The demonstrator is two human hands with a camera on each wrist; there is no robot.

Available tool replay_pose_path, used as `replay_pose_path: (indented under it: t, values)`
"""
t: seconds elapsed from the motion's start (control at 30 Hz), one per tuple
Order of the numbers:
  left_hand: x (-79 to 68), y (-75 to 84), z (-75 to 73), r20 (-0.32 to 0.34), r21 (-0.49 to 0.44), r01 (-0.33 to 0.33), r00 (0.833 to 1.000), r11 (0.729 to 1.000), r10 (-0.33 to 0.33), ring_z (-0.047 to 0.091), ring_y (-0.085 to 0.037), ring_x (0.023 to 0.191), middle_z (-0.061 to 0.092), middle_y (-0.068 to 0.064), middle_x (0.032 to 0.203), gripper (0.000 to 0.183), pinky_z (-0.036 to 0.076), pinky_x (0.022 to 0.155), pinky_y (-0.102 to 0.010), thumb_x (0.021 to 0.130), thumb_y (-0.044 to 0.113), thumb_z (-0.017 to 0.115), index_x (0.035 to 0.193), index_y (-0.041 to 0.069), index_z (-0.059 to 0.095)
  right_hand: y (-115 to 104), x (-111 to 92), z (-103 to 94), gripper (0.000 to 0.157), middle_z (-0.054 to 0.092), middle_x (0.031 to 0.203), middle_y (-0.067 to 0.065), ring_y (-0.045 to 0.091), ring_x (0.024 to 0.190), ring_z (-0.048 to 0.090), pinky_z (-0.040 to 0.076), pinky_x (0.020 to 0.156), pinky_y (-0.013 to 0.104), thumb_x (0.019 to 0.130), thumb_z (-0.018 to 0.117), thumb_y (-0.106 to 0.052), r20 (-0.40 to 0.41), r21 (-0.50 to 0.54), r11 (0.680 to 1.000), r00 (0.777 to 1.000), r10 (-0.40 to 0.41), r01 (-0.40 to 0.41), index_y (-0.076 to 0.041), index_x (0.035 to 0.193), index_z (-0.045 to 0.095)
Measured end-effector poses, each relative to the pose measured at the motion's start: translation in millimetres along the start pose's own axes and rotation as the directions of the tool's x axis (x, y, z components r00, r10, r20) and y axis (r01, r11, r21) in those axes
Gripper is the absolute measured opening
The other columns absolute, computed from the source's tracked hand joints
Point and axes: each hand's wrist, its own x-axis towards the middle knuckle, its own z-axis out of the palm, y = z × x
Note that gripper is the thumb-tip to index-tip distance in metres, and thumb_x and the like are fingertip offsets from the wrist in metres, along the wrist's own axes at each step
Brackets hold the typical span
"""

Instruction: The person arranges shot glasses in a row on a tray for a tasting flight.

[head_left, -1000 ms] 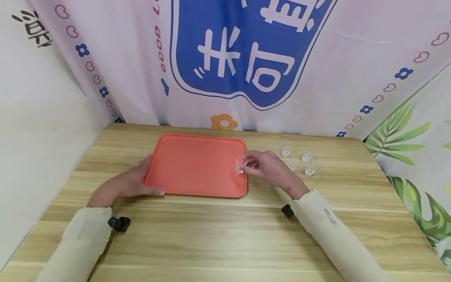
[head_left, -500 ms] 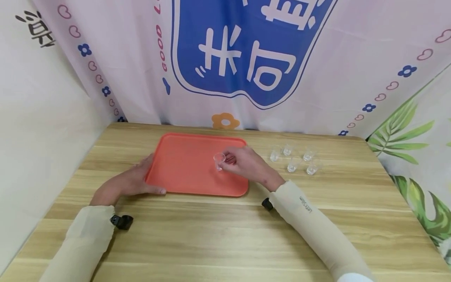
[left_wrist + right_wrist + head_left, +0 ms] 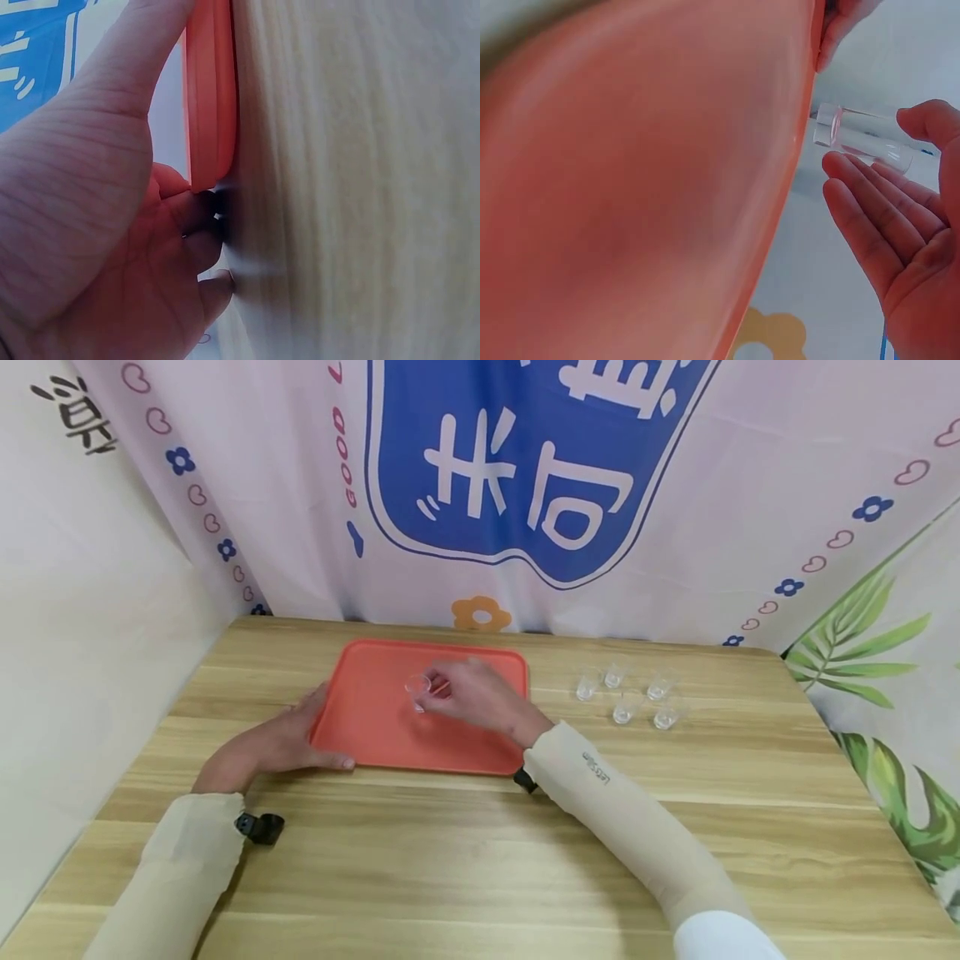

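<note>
Above the middle of the red tray (image 3: 375, 735), my right hand (image 3: 480, 695) pinches a small clear shot glass (image 3: 417, 695) between thumb and fingers. The right wrist view shows the glass (image 3: 866, 139) with its thick base toward the tray surface and a gap that is hard to judge. My left hand (image 3: 281, 743) holds the tray at its near left corner, thumb along the front edge and fingers along the left side. In the left wrist view the fingers (image 3: 202, 247) bend against the tray's rim (image 3: 206, 97).
Several more clear shot glasses (image 3: 622, 713) stand upright in a loose group on the wooden table (image 3: 465, 860), right of the tray. A printed curtain (image 3: 300, 527) hangs along the table's back edge. A pale wall (image 3: 112, 585) borders the left side.
My right hand has carried the shot glass leftward, from the tray's right edge to over its middle. The left hand and the tray stay in place.
</note>
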Motion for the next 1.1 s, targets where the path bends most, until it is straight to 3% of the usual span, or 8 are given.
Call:
replay_pose_path:
  t: [0.17,0.27,0.4,0.5,0.73,0.9,1.1]
  values:
    - [-1.2,1.4,1.2,0.003,0.005,0.003,1.0,1.0,-0.003,0.01,-0.051,0.151,0.006,-0.028,0.168,0.132,0.011,0.111,-0.078,0.082,0.051,0.085,0.164,0.005,-0.008,-5.3,15.5,9.6,0.033,0.073,0.102,-0.003,0.001,0.089,0.066,0.054,0.078,0.017,0.096,0.075,-0.029,0.028,0.008,1.0,1.0,0.004,-0.004,-0.003,0.117,0.072]
    - [-1.9,1.7,0.5,0.006,0.006,0.02,1.0,1.0,-0.02,0.011,-0.051,0.15,0.005,-0.028,0.168,0.133,0.013,0.111,-0.078,0.082,0.053,0.084,0.164,0.006,-0.008,-6.3,25.9,15.0,0.026,0.073,0.099,-0.006,0.001,0.088,0.066,0.053,0.079,0.017,0.097,0.074,-0.029,0.039,0.02,1.0,0.999,-0.013,0.012,-0.006,0.11,0.072]
    - [-2.2,2.3,-0.3,0.006,-0.007,0.034,0.999,0.999,-0.034,0.013,-0.05,0.15,0.005,-0.025,0.169,0.133,0.018,0.112,-0.076,0.081,0.055,0.084,0.165,0.009,-0.009,-7.2,38.5,20.0,0.017,0.071,0.088,-0.009,0.0,0.076,0.065,0.053,0.073,0.018,0.099,0.071,-0.03,0.04,0.034,0.999,0.998,-0.043,0.042,-0.013,0.097,0.068]
    - [-0.4,2.3,-0.9,0.003,-0.004,0.016,1.0,1.0,-0.016,0.013,-0.049,0.151,0.007,-0.025,0.168,0.131,0.015,0.112,-0.077,0.082,0.053,0.084,0.165,0.008,-0.007,-9.7,48.2,22.2,0.019,0.068,0.08,-0.007,0.005,0.066,0.062,0.052,0.067,0.021,0.101,0.069,-0.031,0.044,0.021,0.999,0.998,-0.047,0.046,-0.014,0.093,0.066]
    - [4.4,-0.1,-3.2,-0.004,-0.004,-0.018,1.0,1.0,0.018,0.013,-0.045,0.152,0.01,-0.022,0.168,0.13,0.01,0.113,-0.077,0.082,0.052,0.085,0.165,0.009,-0.004,-17.2,70.0,32.5,0.021,0.068,0.082,-0.009,0.007,0.071,0.062,0.051,0.07,0.021,0.101,0.068,-0.036,0.068,0.006,1.0,0.998,0.006,-0.006,-0.015,0.099,0.068]
    - [4.0,-0.5,-2.5,-0.003,0.007,-0.009,1.0,1.0,0.009,0.012,-0.047,0.151,0.01,-0.025,0.168,0.129,0.008,0.112,-0.077,0.082,0.052,0.084,0.165,0.007,-0.005,-20.9,82.3,41.2,0.02,0.067,0.083,-0.006,0.011,0.07,0.061,0.05,0.065,0.023,0.1,0.069,-0.033,0.098,0.0,0.999,0.995,0.037,-0.037,-0.013,0.104,0.068]
    - [0.8,-0.4,-1.7,-0.001,-0.011,0.007,1.0,1.0,-0.007,0.015,-0.048,0.15,0.011,-0.025,0.168,0.129,0.009,0.112,-0.078,0.082,0.053,0.084,0.165,0.009,-0.005,-26.5,92.7,47.6,0.022,0.067,0.092,-0.007,0.008,0.079,0.062,0.051,0.072,0.02,0.099,0.07,-0.03,0.118,-0.012,0.998,0.991,0.065,-0.064,-0.013,0.113,0.068]
